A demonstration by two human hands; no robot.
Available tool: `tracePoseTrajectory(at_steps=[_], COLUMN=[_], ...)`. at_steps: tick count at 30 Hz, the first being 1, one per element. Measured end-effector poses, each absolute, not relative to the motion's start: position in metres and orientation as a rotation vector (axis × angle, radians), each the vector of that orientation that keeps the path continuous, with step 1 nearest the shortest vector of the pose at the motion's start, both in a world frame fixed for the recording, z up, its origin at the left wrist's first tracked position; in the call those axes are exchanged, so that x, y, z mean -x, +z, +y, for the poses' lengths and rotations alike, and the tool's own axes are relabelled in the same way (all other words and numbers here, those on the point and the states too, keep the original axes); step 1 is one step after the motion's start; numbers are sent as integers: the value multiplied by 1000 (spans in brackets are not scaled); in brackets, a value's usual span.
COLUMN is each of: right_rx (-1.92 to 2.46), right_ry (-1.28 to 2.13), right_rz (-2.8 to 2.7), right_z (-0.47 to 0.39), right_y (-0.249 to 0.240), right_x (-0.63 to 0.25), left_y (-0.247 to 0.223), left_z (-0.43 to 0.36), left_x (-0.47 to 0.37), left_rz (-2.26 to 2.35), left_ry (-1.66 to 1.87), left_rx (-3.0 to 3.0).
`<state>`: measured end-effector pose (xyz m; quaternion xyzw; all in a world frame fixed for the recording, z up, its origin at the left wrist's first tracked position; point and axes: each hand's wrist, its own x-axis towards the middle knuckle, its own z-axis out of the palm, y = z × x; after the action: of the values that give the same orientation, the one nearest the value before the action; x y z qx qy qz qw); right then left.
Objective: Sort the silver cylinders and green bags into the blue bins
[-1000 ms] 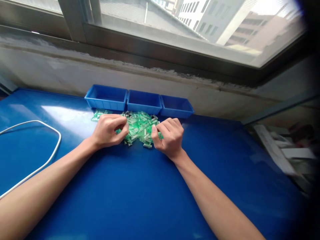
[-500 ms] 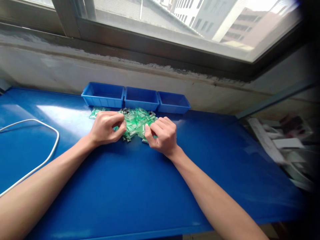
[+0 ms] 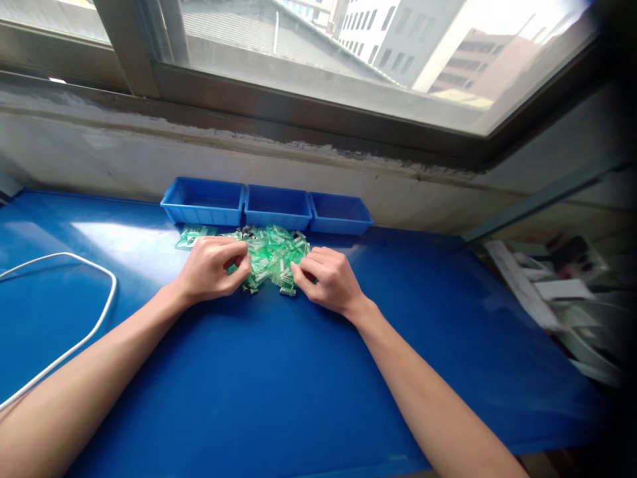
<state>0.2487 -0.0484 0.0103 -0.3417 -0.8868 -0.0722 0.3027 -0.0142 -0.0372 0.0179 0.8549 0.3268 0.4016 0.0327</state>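
A pile of small green and clear packets [image 3: 271, 255] lies on the blue table [image 3: 259, 385], with some small dark and silvery pieces among it. My left hand [image 3: 215, 267] rests at the left side of the pile, fingers curled and pinched together. At the right side is my right hand [image 3: 326, 279], also curled, its thumb and fingertips at the edge of the packets. Whatever either hand pinches is too small or hidden to make out. One flat green packet [image 3: 194, 235] lies behind my left hand.
Three blue bins [image 3: 203, 215], [image 3: 277, 218], [image 3: 339, 224] stand in a row behind the pile, below the window. A white cable [image 3: 107, 299] curves across the left of the table. Blurred white items [image 3: 562, 289] are at the right.
My right hand has shifted slightly to the right and its fingers have flattened toward the pile. My left hand stays curled at the same side. The whole view has tilted a little upward.
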Motion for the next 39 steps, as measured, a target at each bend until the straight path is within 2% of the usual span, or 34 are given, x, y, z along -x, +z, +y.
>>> tracePoseTrajectory(at_steps=[9,20,25,32,39], right_rx=[985,928,983,955,963], right_ry=[214,336,565,1071,1193], right_rz=[-2510,-2473,-2077,-1133,-905], right_z=[-61,-54,-50,-39,-39], right_y=[53,39,36,32,36], right_x=[-264,-272,-274,-263,-263], left_y=[21,21,27,36,46], left_z=[-38,-41,-48,-55,-48], left_x=[13,13,3,-26,-62], left_rz=[1012,1005,1008,963,1049], left_ry=[1266,1338,1373,1203,1065], left_rx=[-2630,-2647,-2668,-2640,-2563])
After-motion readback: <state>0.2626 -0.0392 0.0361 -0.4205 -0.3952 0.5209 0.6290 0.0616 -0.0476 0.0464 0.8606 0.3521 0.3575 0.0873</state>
